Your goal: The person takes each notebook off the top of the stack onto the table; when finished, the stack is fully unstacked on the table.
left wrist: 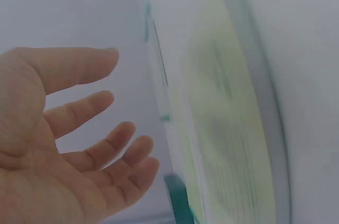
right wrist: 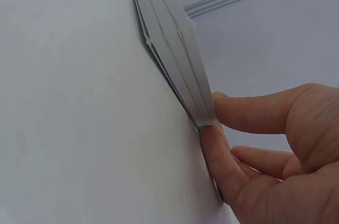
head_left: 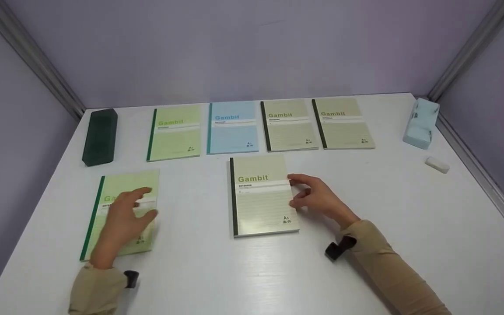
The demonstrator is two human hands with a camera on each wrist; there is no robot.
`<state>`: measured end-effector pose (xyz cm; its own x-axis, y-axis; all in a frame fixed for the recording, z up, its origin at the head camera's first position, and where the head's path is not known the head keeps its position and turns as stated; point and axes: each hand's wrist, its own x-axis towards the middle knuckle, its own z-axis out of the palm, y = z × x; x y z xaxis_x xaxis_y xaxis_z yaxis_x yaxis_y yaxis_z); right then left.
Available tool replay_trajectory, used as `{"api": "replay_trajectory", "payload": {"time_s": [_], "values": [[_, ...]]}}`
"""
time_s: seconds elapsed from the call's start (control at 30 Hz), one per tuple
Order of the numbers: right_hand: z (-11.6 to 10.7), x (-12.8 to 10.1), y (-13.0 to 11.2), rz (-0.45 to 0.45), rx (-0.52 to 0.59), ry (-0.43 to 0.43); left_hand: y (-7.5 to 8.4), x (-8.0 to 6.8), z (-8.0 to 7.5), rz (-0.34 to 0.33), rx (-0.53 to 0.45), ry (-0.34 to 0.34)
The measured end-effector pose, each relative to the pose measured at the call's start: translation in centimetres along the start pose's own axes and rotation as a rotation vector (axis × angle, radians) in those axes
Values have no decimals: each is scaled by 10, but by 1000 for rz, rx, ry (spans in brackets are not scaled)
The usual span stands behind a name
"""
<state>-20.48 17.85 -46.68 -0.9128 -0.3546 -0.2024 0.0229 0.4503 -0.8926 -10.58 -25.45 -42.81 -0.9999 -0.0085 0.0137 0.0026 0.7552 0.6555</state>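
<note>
An olive-covered stack of notebooks (head_left: 263, 205), dark spine to the left, lies at the middle of the white table (head_left: 190, 271). My right hand (head_left: 322, 199) grips its right edge with thumb and fingers. Up close in the right wrist view, the hand (right wrist: 286, 155) touches the page edges of several layers in the stack (right wrist: 175, 49). Over a green notebook (head_left: 125, 245) at the left hovers my left hand (head_left: 125, 221), partly covering its title. In the left wrist view that hand (left wrist: 69, 155) has loosely bent, spread fingers and holds nothing, apart from the green notebook (left wrist: 222, 107).
Along the back lie a green notebook (head_left: 175, 135), a blue notebook (head_left: 233, 135) and two olive notebooks (head_left: 291, 133). A dark green case (head_left: 100, 138) sits back left. At the right are a light blue case (head_left: 421, 122) and a white eraser (head_left: 437, 165). Walls border the table.
</note>
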Motion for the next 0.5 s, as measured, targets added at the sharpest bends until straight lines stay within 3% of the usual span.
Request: {"api": "replay_trajectory", "payload": {"time_s": [0.13, 0.3, 0.37, 0.5], "values": [[-1, 0, 0, -2, 3, 5, 37, 16, 43, 90, -160, -25], [0, 1, 0, 1, 18, 3, 68, 31, 92, 122, -237, -193], [1, 1, 0, 5, 16, 4, 76, 35, 104, 147, -228, -239], [0, 1, 0, 10, 11, 15, 86, 39, 116, 195, -222, -246]]}}
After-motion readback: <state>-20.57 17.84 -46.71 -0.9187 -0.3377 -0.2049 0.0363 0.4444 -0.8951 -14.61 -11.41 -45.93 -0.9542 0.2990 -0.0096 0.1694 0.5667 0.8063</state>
